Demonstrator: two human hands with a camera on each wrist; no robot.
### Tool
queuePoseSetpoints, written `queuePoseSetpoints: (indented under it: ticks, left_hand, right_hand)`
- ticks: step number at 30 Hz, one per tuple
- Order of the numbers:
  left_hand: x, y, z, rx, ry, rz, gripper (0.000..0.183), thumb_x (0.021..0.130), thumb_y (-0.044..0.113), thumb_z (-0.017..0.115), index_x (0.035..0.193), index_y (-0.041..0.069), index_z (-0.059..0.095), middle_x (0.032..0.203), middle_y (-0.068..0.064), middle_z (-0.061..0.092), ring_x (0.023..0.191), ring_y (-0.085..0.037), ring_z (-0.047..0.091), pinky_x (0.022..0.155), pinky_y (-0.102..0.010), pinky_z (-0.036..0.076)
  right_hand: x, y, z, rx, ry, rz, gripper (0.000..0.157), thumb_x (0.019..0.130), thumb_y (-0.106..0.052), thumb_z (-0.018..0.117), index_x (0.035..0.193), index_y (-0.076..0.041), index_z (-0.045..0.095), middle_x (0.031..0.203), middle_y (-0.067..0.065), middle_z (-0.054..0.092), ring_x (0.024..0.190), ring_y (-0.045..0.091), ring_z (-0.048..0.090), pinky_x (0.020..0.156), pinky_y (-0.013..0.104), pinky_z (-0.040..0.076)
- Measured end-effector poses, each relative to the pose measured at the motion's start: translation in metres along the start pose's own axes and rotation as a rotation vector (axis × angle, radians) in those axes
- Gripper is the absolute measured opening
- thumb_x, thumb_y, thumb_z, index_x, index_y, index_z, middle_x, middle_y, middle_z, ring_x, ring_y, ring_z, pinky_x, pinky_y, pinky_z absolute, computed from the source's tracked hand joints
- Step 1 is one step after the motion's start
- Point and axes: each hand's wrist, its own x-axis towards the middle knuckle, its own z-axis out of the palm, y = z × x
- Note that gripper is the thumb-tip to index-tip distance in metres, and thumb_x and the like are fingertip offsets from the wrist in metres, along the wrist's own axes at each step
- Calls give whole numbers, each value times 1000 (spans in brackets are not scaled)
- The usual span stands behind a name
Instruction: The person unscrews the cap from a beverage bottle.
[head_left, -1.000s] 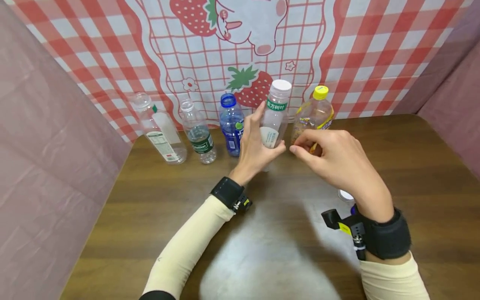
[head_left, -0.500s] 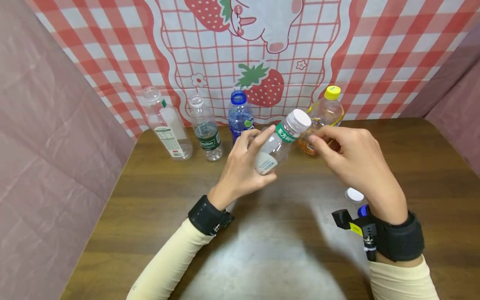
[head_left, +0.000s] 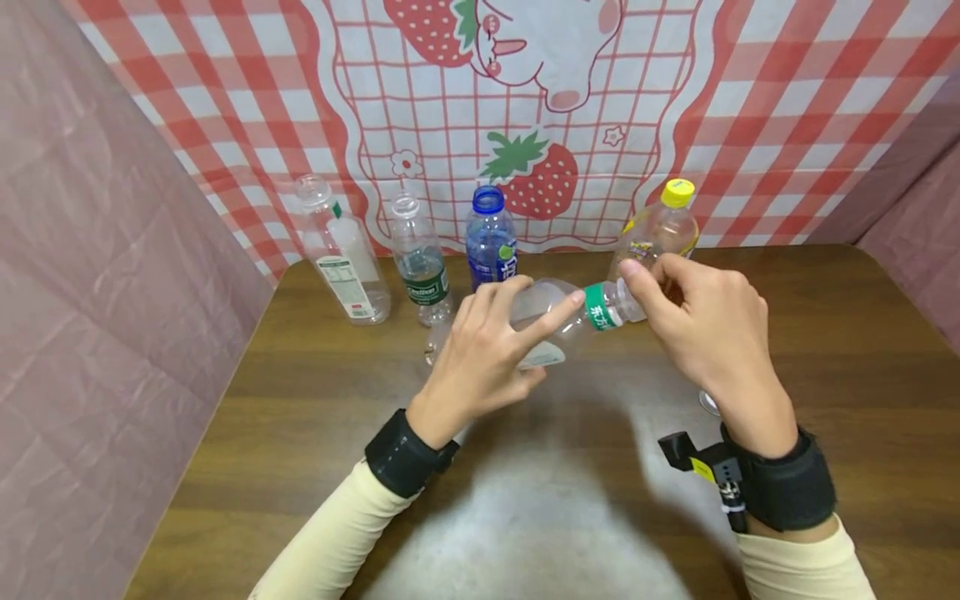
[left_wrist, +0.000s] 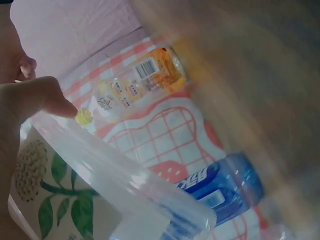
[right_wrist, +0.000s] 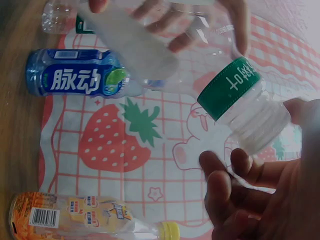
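Note:
My left hand [head_left: 476, 354] grips a clear plastic bottle [head_left: 547, 302] round its body, above the table. The bottle lies tilted nearly level, with its green neck band [head_left: 599, 307] and top pointing right. Its body shows a white label with a green leaf print [left_wrist: 60, 197] in the left wrist view. At the top end my right hand [head_left: 708, 329] has its thumb and fingers round the white cap [head_left: 632, 302], which they partly hide. The bottle's neck [right_wrist: 260, 122] appears between those fingertips in the right wrist view.
Along the table's [head_left: 285, 467] back stand a clear bottle [head_left: 345, 267], a green-labelled bottle [head_left: 423, 275], a blue bottle [head_left: 491, 242] and a yellow-capped bottle [head_left: 660, 229]. A loose white cap [head_left: 708, 403] lies beside my right wrist. A checked cloth [head_left: 255, 100] hangs behind.
My left hand has brought the bottle from upright at the back towards me and tipped its top to the right. My right hand's fingers have met the capped end.

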Motion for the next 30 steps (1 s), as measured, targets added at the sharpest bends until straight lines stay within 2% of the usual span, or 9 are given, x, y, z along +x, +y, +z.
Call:
queuePoseSetpoints:
  ticks: [5,9,13,16,22,26,30]
  left_hand:
    - [1,3,-1,144,37,39,79,83,28,72,154,45,43,138,-15,50,113,-31,52,89,-44,48]
    - [1,4,-3,156,54,33,77,83,27,70,153,45,44,138,-15,51,114,-30,52,90,-44,49]
    - [1,3,-5,101,41,14,82,80,33,78,154,43,44,140,-16,50,116,-31,53,90,-43,48]
    - [2,3,-8,69,21,3,87,76,40,85,154,41,45,141,-17,50,119,-31,52,90,-43,48]
    - [1,-1,-7,-60,-23,-5,94,70,43,87,154,37,45,138,-16,53,117,-28,55,83,-39,50]
    - [1,-2,-6,-183,-58,-15,99,67,41,86,155,35,42,135,-13,54,114,-24,56,88,-37,50]
    - [2,-3,-5,-338,-105,-28,106,63,38,88,156,32,39,132,-8,55,112,-18,56,89,-31,51]
  right_hand:
    - [0,2,2,-70,-121,67,62,102,-63,42,62,-21,62,59,1,57,62,24,53,51,37,31]
    - [0,2,6,-47,-83,40,60,103,-59,43,62,-19,61,57,2,51,60,24,49,51,37,30]
    - [0,1,9,-15,2,-29,58,103,-54,47,59,-16,51,54,2,39,54,21,40,50,35,24]
    - [0,-1,10,-8,23,-60,58,103,-53,48,59,-16,45,55,2,36,53,20,37,49,35,23]
    - [0,-3,7,-18,10,-120,52,102,-49,52,64,-13,51,54,2,39,53,19,39,51,35,25]
    - [-1,-1,3,-40,-3,-197,48,102,-46,55,68,-13,52,55,1,41,52,16,39,50,33,25]
    - [-1,1,-1,-55,-34,-258,38,102,-46,57,80,-15,60,57,-2,43,53,12,40,50,31,27]
